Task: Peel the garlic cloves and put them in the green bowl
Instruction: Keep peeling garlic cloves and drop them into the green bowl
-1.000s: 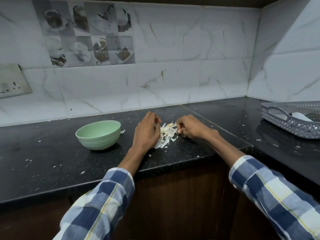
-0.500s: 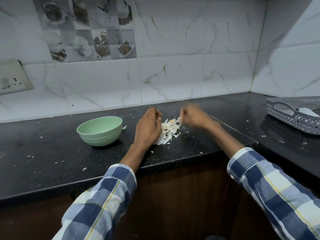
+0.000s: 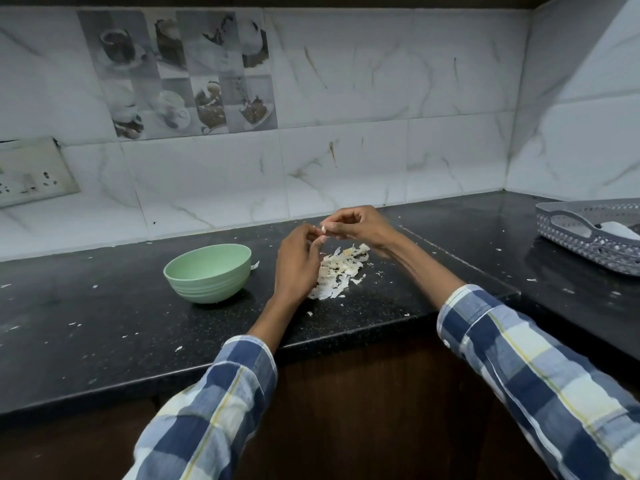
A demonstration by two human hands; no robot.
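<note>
A pale green bowl (image 3: 207, 271) stands on the black counter, left of my hands. My right hand (image 3: 360, 225) is raised above the counter and pinches a small white garlic clove (image 3: 323, 229) at its fingertips. My left hand (image 3: 298, 265) is lifted beside it, its curled fingertips meeting the same clove from the left. Under and between the hands lies a heap of white garlic skins (image 3: 341, 270). I cannot see into the bowl.
A grey perforated basket (image 3: 585, 244) holding something white sits on the counter at the far right. Small skin flakes are scattered over the black counter (image 3: 104, 323). A tiled wall runs behind, with a switch plate (image 3: 31, 171) at the left.
Both hands have lifted off the pile of skins. The right hand rose with a clove, and the left came up to meet it at the fingertips.
</note>
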